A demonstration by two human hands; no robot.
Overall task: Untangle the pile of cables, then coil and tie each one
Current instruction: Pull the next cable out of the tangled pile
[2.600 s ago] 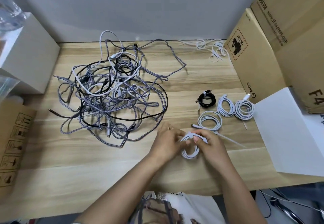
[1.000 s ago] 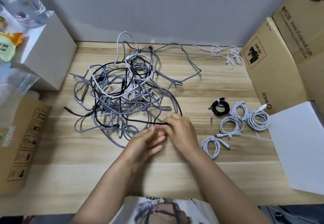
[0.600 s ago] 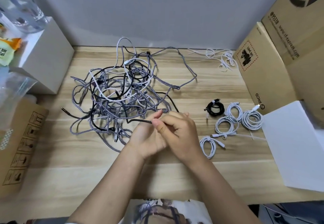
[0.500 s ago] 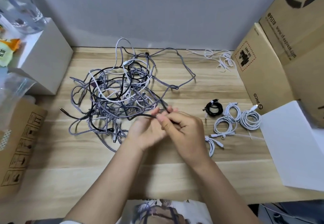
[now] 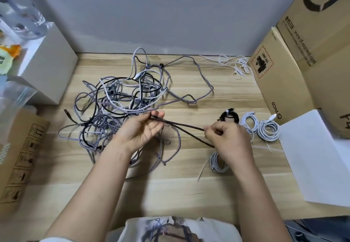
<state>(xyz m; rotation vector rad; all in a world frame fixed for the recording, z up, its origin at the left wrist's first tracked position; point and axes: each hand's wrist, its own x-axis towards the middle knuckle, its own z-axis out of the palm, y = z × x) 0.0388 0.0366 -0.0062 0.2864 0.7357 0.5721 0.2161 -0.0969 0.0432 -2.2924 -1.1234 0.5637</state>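
- Wooden table with a big messy pile of cables on its left half. The pile has grey braided cables, black ones and white ones, all mixed up.
- One dark cable runs out of the pile and is stretched between the two hands, just above the table.
- Left hand is palm up beside the pile. Its thumb and fingertips pinch the dark cable at the pile end. The other fingers are loosely curled.
- Right hand is curled and pinches the other end of the dark cable between thumb and first finger. A second bit of the same cable slants down under this hand.
- A white coil lies on the table just under the right wrist, partly hidden.
- A black coil sits past the right hand, with two white coils beside it on the right. Another coil may be hidden behind the hand; I cannot tell.
- Loose white ties lie at the far edge of the table, near the wall.
- Brown cardboard boxes stand on the right, with a white box in front of them.
- Another white box stands on the left.
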